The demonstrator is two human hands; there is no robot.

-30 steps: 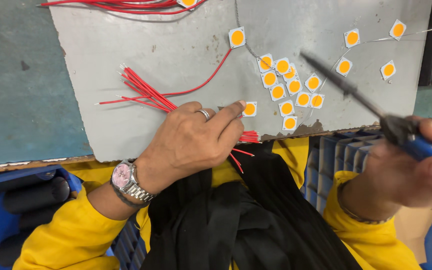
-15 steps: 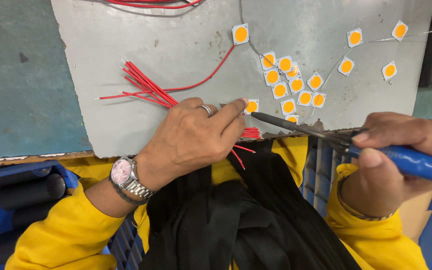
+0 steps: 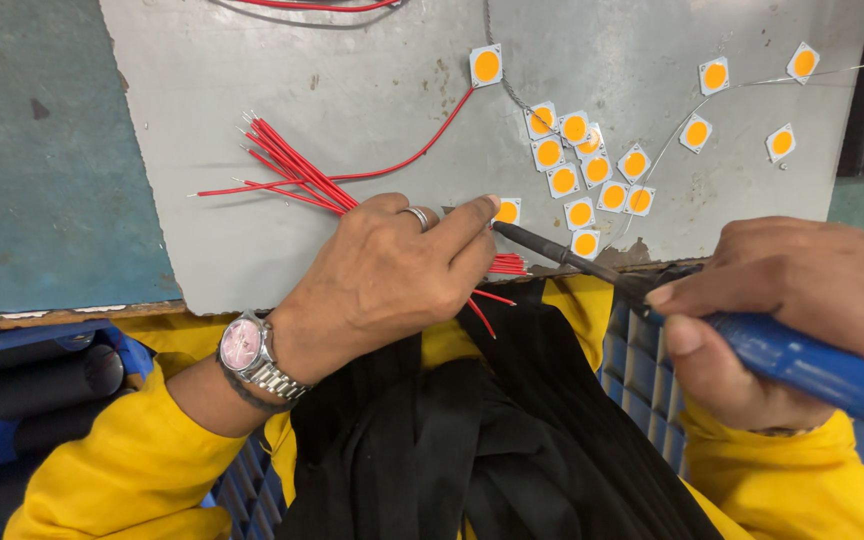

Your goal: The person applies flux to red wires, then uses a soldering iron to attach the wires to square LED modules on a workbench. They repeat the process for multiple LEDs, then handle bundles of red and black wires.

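My left hand (image 3: 392, 270) lies knuckles-up on the grey board (image 3: 252, 110), fingers curled down, with the index fingertip pressing beside a small square chip (image 3: 508, 210) that has a yellow disc in its middle. A bundle of short red wires (image 3: 292, 180) runs under that hand, its ends sticking out at the near edge of the board. Whether I pinch one wire between thumb and finger I cannot tell; the palm hides it.

My right hand (image 3: 792, 320) is closed tight around the blue handle of the soldering iron (image 3: 592, 265), and its dark tip reaches the chip, just beside my left index finger.

The risk, as I judge it, is that closeness: a small slip of the tip would burn the fingertip holding things down. If the finger lifts, the chip could skate across the smooth board and the joint would miss. The tip could also touch the red insulation and melt it. More chips (image 3: 592, 165) lie in a loose cluster just beyond, near enough for a nudge to scatter them.
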